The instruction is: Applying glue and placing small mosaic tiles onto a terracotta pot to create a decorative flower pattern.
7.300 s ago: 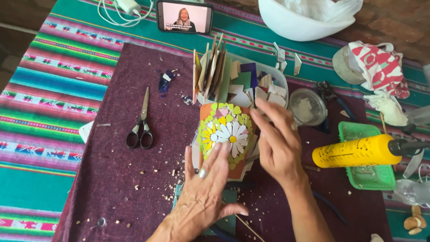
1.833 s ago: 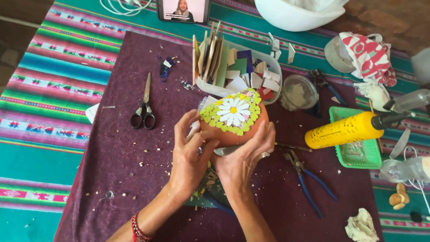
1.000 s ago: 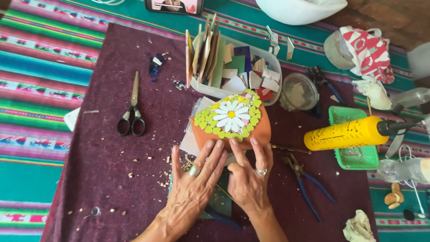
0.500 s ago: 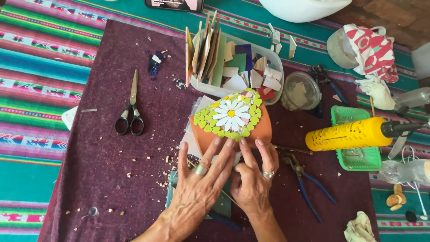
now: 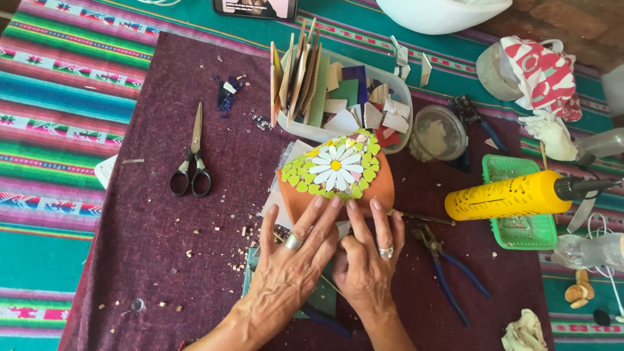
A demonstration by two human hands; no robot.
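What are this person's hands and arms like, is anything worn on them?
Both forearms are bare, with no sleeves in view. The left hand wears a silver-coloured ring on one finger, and the right hand wears a silver-coloured ring too. No gloves. The fingernails look plain, with no bright polish.

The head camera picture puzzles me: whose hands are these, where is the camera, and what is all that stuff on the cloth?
There is no machine here. A person wears a camera on the head, so you look down at that person's own two bare hands. The left hand and the right hand lie side by side, fingertips against the near edge of a terracotta pot lying on its side, with a white daisy mosaic ringed by green pieces. Neither hand grips anything. Around them, on a purple cloth strewn with small chips: scissors to the left, a tub of tile pieces behind the pot, blue-handled pliers and a yellow tube to the right.
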